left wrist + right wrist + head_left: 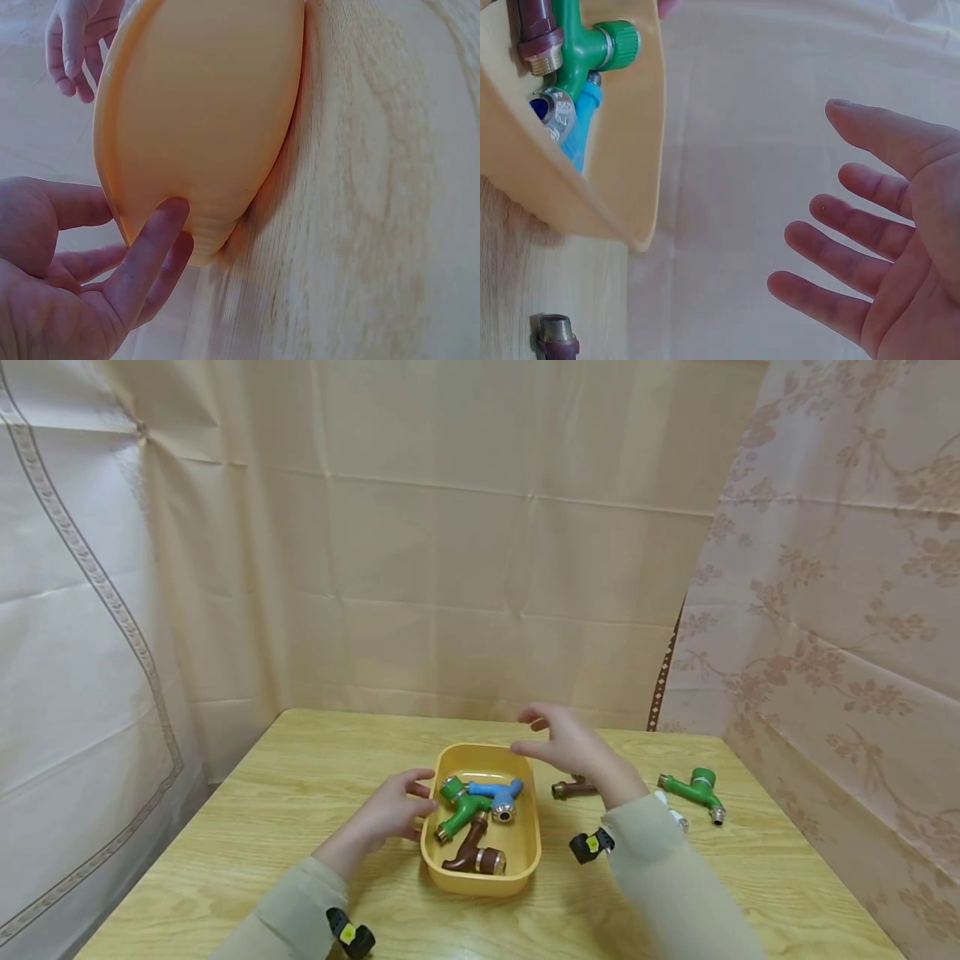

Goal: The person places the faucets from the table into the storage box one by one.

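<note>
Yellow tub was set at lower centre of the frame, brown tap, green tap and blue tap were held inside, left hand was placed at left rim, fingers relaxed, right hand was raised near far right corner, fingers released, curtain was hung behind.

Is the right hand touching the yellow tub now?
Apart: the right wrist view shows curtain between the right hand and the yellow tub.

- Head view: soft, even light; small glare on the tray's far inner wall.
- Soft-edged shadow on the surface along the tray's base.
- Wrist views: dimmer, hazy, low in contrast; cloth softly focused.
</note>
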The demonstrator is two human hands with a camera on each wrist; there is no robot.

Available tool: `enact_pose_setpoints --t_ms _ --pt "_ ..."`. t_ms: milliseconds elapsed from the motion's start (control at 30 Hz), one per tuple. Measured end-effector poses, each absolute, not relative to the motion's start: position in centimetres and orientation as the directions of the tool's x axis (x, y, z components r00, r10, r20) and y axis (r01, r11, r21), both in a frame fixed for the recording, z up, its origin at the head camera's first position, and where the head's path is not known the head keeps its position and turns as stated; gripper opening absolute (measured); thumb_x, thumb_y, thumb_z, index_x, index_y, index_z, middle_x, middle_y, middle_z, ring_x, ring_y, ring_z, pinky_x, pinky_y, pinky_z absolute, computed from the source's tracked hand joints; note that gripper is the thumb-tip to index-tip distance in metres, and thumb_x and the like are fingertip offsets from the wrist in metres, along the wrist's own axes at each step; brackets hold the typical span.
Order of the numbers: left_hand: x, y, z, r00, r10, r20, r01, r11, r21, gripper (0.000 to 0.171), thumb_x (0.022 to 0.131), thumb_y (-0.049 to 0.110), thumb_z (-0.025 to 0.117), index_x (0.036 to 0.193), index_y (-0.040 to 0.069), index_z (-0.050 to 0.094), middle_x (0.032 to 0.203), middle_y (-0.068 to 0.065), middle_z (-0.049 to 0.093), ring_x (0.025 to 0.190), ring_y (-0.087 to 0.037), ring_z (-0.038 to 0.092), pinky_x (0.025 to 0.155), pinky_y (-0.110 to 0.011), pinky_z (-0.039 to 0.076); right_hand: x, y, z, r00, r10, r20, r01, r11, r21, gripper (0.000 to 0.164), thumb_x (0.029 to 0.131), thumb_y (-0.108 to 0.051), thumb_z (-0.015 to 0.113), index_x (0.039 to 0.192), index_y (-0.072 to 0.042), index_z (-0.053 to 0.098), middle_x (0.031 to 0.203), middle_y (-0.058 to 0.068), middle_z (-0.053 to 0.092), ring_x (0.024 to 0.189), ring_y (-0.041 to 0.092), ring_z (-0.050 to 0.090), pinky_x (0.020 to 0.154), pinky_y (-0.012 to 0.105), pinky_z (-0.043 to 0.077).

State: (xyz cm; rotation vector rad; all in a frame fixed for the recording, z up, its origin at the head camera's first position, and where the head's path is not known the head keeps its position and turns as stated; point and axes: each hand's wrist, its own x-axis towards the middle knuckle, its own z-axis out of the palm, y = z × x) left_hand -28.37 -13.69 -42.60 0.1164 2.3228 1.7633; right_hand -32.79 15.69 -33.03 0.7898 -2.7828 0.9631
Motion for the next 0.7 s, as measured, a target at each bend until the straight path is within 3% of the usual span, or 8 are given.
enact_pose_setpoints --t_ms 700 --pt "-28.4 -13.7 -42.7 -0.972 0.191 -0.133 -0.073 0.29 0.954 0.059 0.096 0.003 0.066 0.151 0.005 0.045 0.124 -0.021 0.054 0.091 -0.029 0.067 0.062 -0.043 0.062 -31.5 21.5 -33.3 -0.894 -0.308 0.325 -0.445 0.693 -0.568 0.053 0.092 -0.032 0.077 0.134 -0.006 0.06 0.134 0.016 0.061 0.123 0.037 0.058 0.097 0.057 0.052"
